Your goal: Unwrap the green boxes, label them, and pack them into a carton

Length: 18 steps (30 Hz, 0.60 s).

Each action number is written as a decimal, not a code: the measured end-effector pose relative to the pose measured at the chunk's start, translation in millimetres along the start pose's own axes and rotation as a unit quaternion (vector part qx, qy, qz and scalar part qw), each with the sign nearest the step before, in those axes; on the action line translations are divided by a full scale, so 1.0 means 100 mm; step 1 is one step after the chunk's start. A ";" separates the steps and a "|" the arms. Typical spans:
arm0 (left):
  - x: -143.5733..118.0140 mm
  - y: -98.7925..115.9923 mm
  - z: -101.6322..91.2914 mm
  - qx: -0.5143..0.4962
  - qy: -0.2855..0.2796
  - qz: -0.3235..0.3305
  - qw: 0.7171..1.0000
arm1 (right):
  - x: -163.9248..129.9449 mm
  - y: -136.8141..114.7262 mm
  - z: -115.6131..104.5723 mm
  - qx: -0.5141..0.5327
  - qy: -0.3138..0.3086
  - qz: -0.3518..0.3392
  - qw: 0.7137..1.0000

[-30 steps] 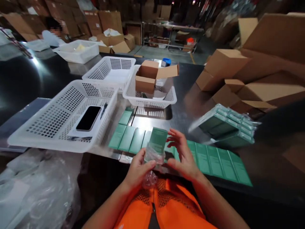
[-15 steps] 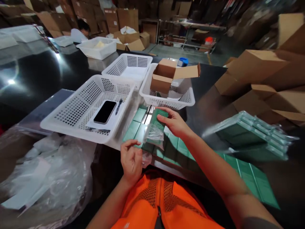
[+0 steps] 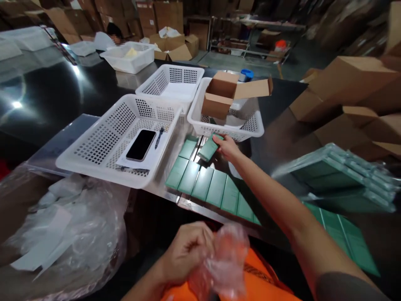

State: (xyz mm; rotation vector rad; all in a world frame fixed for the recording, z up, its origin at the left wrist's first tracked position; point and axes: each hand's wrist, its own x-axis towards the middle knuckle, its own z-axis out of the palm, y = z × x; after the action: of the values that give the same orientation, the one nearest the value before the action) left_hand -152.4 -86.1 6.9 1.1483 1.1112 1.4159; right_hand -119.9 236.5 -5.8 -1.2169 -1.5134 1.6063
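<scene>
R hand (image 3: 228,148), arm stretched fwd over the desk (image 3: 90,94), has its fingers closed on the far R end of a green box (image 3: 207,149). Box is just R of a lone box (image 3: 189,147) & behind the row (image 3: 200,184) along the near edge; can't tell if it's touching the desk. Forearm hides part of the row; more boxes show past it.

L hand (image 3: 189,251) is low by the orange vest (image 3: 263,278), curled tight on crumpled clear wrap (image 3: 228,261), blurred.

Beyond the row, 3 white baskets: near 1 (image 3: 100,173) w/ phone (image 3: 140,145), pen (image 3: 159,138) & paper (image 3: 152,156); rear 1 (image 3: 153,85) w/ a white sheet (image 3: 178,91); R 1 (image 3: 225,131) w/ an open carton (image 3: 216,106). Far R: clear-wrapped pack (image 3: 341,175) of green boxes, brown cartons (image 3: 341,83) behind. Lower L: heap of clear plastic (image 3: 84,225). Back L: white tub (image 3: 130,62), a person (image 3: 114,31) behind it.
</scene>
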 end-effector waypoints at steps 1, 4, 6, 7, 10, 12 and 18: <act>-0.06 -0.01 0.02 -0.020 -0.036 -0.034 0.999 | 0.08 0.05 0.02 -0.029 0.014 -0.004 0.999; -0.23 -0.10 0.06 -0.088 -0.070 -0.083 0.990 | 0.19 0.16 0.10 -0.127 0.037 -0.031 0.991; -0.31 -0.17 0.08 -0.153 -0.067 -0.085 0.982 | 0.20 0.19 0.17 -0.197 0.030 -0.056 0.978; -0.34 -0.20 0.09 -0.173 -0.057 -0.085 0.980 | 0.19 0.19 0.20 -0.230 0.019 -0.069 0.971; -0.38 -0.24 0.07 -0.180 -0.018 -0.080 0.980 | 0.10 0.14 0.26 -0.311 -0.016 -0.107 0.944; -0.37 -0.25 0.04 -0.174 -0.005 -0.064 0.983 | -0.04 0.09 0.19 -0.352 -0.027 -0.136 0.926; -0.24 -0.39 0.11 -0.118 -0.114 -0.160 0.973 | -0.80 -0.07 -0.81 -0.469 0.001 -0.213 0.857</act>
State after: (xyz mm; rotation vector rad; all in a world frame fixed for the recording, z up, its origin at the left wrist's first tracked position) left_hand -134.5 -104.4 -33.0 0.8900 0.8911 1.1010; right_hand -16.3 199.1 23.8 -1.1796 -2.4701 0.5271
